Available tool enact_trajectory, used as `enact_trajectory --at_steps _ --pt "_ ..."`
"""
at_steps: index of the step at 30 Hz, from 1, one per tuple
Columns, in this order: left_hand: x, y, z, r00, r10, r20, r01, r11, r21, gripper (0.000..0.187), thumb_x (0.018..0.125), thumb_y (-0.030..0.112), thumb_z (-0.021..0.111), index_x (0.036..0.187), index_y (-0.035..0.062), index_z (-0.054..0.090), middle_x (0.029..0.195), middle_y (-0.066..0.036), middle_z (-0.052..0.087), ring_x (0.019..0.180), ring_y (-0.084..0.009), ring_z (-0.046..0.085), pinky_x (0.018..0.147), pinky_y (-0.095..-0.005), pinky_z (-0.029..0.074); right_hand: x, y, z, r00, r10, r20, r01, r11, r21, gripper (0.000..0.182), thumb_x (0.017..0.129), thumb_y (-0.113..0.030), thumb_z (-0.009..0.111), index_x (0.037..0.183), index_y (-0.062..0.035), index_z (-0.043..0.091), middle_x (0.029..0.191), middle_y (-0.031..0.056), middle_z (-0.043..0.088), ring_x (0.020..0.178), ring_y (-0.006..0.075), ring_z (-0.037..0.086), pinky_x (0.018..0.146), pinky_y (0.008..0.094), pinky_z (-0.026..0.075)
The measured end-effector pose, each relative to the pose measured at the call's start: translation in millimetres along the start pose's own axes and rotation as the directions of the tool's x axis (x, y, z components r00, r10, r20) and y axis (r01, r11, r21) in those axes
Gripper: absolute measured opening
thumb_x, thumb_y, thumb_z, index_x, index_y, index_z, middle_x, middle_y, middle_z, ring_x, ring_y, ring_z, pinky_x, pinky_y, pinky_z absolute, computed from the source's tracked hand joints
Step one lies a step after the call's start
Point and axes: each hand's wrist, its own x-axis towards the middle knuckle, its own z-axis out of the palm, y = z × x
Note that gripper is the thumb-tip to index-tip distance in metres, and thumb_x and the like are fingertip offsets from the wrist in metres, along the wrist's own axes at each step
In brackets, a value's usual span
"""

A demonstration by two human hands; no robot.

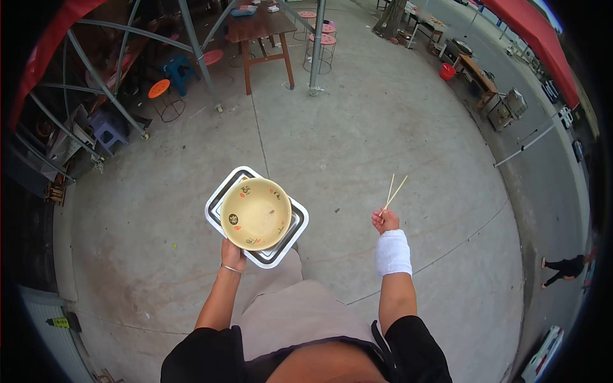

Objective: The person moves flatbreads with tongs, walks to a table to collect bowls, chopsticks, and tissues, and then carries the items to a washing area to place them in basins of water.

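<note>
A yellow bowl [257,214] with dark and red markings sits on a silver metal tray [297,231]. Beneath the tray's lower left edge, my left hand [233,255] grips it, the fingers partly hidden under it. The inside of the bowl shows only a small dark mark. Out to the right, apart from the tray, my right hand [385,221] is closed around a pair of thin wooden chopsticks [396,190], whose tips point up and spread apart. A white wrap covers my right wrist.
A wooden table [262,27], red stools [322,39] and metal poles [317,51] stand ahead. At left are an orange stool [159,89] and blue stools. A red bucket [447,71] and wooden bench [476,73] line the right kerb; a person [565,269] walks at far right.
</note>
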Motion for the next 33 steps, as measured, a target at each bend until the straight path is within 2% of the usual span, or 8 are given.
enact_trajectory --at_steps 8,13,16,19,24,27,29,33 --pt "261.4 20.6 162.1 0.998 0.007 0.058 -0.014 0.991 0.134 0.034 0.089 0.021 0.055 0.118 0.0018 0.049 0.111 -0.007 0.059 0.096 -0.0163 0.060 0.080 -0.0298 0.051 188.8 -62.3 24.2 0.963 0.092 -0.252 -0.086 0.996 0.036 0.011 0.092 -0.013 0.046 0.097 -0.0070 0.054 0.068 0.0038 0.057 0.053 0.0131 0.054 0.052 0.0284 0.050" --pt "436.5 51.6 328.4 0.977 -0.089 0.196 0.063 0.989 0.134 0.034 0.089 0.020 0.055 0.117 0.0026 0.049 0.111 -0.007 0.059 0.096 -0.0174 0.060 0.079 -0.0305 0.052 104.3 -7.6 -79.0 0.421 0.546 -0.725 -0.195 0.835 0.515 0.010 0.088 -0.016 0.046 0.085 -0.0098 0.054 0.055 0.0047 0.045 0.042 0.0232 0.042 0.042 0.0434 0.040" --pt "560.0 41.6 422.2 0.952 -0.116 0.283 0.072 0.984 0.163 0.034 0.089 0.018 0.053 0.118 0.0023 0.049 0.114 -0.009 0.057 0.097 -0.0192 0.060 0.080 -0.0326 0.053 63.7 -24.5 -81.0 0.045 0.532 -0.846 -0.038 0.847 0.530 0.014 0.082 -0.019 0.055 0.086 -0.0066 0.060 0.063 0.0102 0.056 0.051 0.0292 0.052 0.051 0.0481 0.045" --pt "681.9 11.5 505.3 0.921 -0.149 0.361 0.088 0.980 0.180 0.036 0.089 0.018 0.053 0.120 0.0012 0.046 0.115 -0.012 0.056 0.099 -0.0223 0.059 0.081 -0.0346 0.053 116.9 2.2 -118.2 -0.152 0.257 -0.954 -0.421 0.857 0.298 0.017 0.081 -0.022 0.054 0.081 -0.0066 0.061 0.063 0.0111 0.057 0.055 0.0300 0.055 0.056 0.0476 0.046" --pt "829.2 -4.4 642.9 0.899 -0.301 0.320 0.263 0.952 0.155 0.039 0.089 0.019 0.052 0.122 -0.0009 0.044 0.116 -0.013 0.054 0.102 -0.0244 0.057 0.084 -0.0370 0.052 436.2 -163.5 -5.3 0.133 -0.138 -0.981 -0.429 0.885 -0.183 0.023 0.085 -0.027 0.051 0.090 -0.0090 0.065 0.091 0.0177 0.063 0.091 0.0319 0.060 0.078 0.0412 0.047" --pt "909.1 -12.3 709.4 0.875 -0.332 0.354 0.286 0.942 0.177 0.041 0.089 0.021 0.052 0.123 -0.0014 0.044 0.118 -0.013 0.053 0.104 -0.0248 0.056 0.086 -0.0380 0.051 697.8 -274.1 66.2 0.452 -0.267 -0.851 -0.366 0.815 -0.450 0.021 0.090 -0.025 0.047 0.091 -0.0106 0.062 0.076 0.0115 0.060 0.068 0.0243 0.058 0.062 0.0388 0.048" --pt "962.3 -26.3 754.6 0.855 -0.350 0.383 0.295 0.935 0.197 0.044 0.090 0.025 0.052 0.123 -0.0021 0.043 0.118 -0.013 0.053 0.104 -0.0255 0.055 0.086 -0.0383 0.050 824.2 -398.9 143.5 0.706 0.129 -0.696 -0.155 0.988 0.026 0.016 0.088 -0.020 0.046 0.084 -0.0088 0.057 0.067 0.0040 0.055 0.058 0.0140 0.051 0.050 0.0309 0.042" --pt "1072.5 -33.3 862.0 0.790 -0.378 0.483 0.346 0.925 0.160 0.045 0.090 0.029 0.052 0.122 -0.0016 0.044 0.119 -0.012 0.052 0.104 -0.0248 0.055 0.087 -0.0383 0.050 1033.8 -553.9 269.2 0.846 -0.303 -0.439 0.230 0.950 -0.211 0.020 0.088 -0.024 0.045 0.084 -0.0084 0.057 0.064 0.0028 0.050 0.058 0.0143 0.045 0.053 0.0301 0.037"
